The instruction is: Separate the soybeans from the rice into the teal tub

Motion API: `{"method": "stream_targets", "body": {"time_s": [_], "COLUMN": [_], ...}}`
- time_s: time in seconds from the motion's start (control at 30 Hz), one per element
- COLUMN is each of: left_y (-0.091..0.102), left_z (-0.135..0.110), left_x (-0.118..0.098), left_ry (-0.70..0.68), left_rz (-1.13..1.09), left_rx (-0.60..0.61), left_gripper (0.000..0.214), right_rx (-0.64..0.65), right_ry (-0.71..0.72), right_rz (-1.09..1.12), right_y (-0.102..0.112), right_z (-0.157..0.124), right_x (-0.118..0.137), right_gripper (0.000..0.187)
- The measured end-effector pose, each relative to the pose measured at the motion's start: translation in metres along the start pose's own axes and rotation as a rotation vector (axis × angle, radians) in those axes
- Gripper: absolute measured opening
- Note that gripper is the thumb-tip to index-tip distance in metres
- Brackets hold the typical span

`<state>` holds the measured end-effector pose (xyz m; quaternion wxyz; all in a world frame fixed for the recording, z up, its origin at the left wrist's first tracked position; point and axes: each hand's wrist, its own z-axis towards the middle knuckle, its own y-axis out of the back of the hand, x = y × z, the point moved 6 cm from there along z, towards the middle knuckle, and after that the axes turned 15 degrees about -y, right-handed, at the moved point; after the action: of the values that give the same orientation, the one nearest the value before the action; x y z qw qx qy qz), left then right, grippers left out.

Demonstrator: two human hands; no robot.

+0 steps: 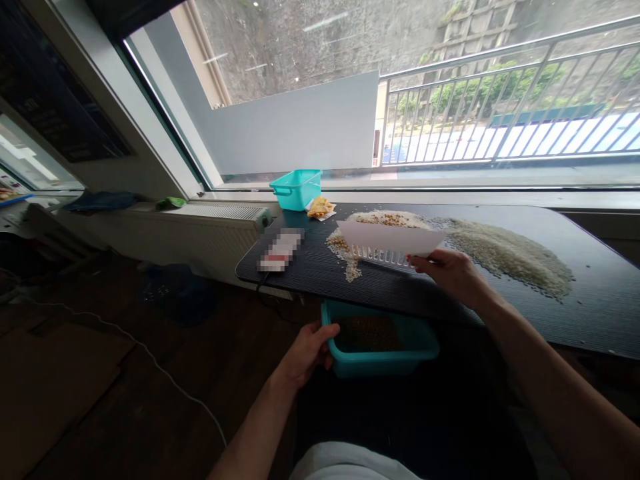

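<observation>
My left hand (306,352) grips the left rim of a teal tub (420,347) held below the front edge of the black table (600,300); the tub has brown grains in it. My right hand (450,270) holds a white slotted basket (387,239) tilted on the tabletop, with mixed white and brown grains heaped in and behind it. A few spilled grains (345,257) lie by the basket's left corner.
A wide spread of white rice (510,253) covers the table to the right. A second teal tub (296,188) and a yellow packet (320,208) sit at the far left corner by the window. A radiator (200,227) stands left; a white cable (150,360) crosses the floor.
</observation>
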<state>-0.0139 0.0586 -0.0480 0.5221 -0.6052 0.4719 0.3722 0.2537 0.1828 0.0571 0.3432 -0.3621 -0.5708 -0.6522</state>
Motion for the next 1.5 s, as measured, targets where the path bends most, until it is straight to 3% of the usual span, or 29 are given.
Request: {"method": "stream_targets", "body": {"time_s": [0.27,0.57,0.83,1.5], "left_y": [-0.001,0.0,-0.003,0.0], "left_z": [0.002,0.0,-0.001,0.0], "left_x": [0.002,0.001,-0.003,0.001], "left_ry": [0.006,-0.002,0.016,0.004], "left_rz": [0.008,0.003,0.021,0.021], "left_rx": [-0.006,0.004,-0.018,-0.017], "left_gripper": [0.042,0.04,0.044,0.043], "right_rx": [-0.048,-0.011,-0.038,0.041], "right_ry": [-0.028,-0.013,-0.059,-0.067], "right_rz": [0.03,0.075,0.103,0.169], "right_y": [0.014,-0.005,0.014,-0.003], "right_z": [-0.019,-0.008,-0.017,-0.015], "right_x": [-0.005,0.006,-0.012,0.0], "right_gripper": [0.027,0.027,0.031,0.032]}}
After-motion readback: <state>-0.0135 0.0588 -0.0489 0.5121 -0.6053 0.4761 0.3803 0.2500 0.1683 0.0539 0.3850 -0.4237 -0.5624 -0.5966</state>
